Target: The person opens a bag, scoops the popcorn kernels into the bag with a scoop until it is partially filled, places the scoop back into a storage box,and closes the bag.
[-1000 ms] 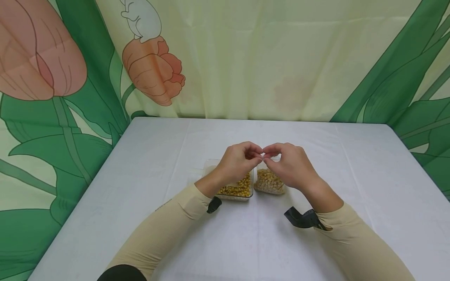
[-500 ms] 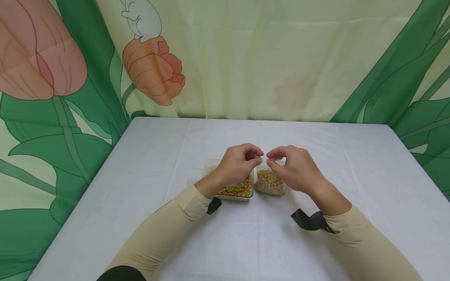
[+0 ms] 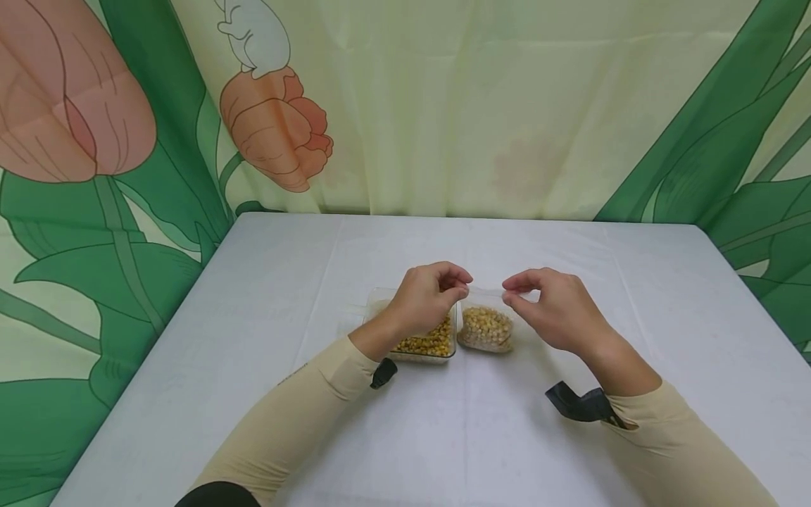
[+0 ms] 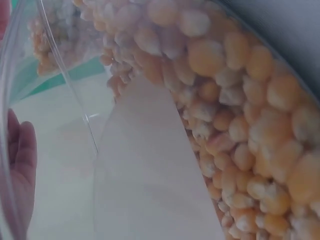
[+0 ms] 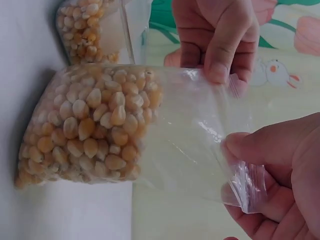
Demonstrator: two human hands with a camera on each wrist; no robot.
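Observation:
A clear zip-lock bag (image 5: 185, 130) stands upright on the table, its lower part filled with yellow corn kernels (image 5: 90, 125). My left hand (image 3: 423, 299) pinches one top corner of the bag between thumb and fingers. At the opposite top corner, my right hand (image 3: 557, 310) pinches the zip edge, which looks slightly bunched in the right wrist view. The film stretches between both hands above the kernels. Left of the bag, partly behind my left hand and wrist, a clear plastic box (image 3: 423, 359) holds more corn kernels (image 4: 240, 140).
A white flat piece (image 4: 150, 165) lies among the kernels in the box; its kind is unclear. The white-covered table (image 3: 285, 282) ends at the back before a printed curtain (image 3: 475, 127).
My right hand has slid right along the bag's top edge, away from my left hand, and slightly toward me. The left hand has barely moved, and the box and bag stay in place.

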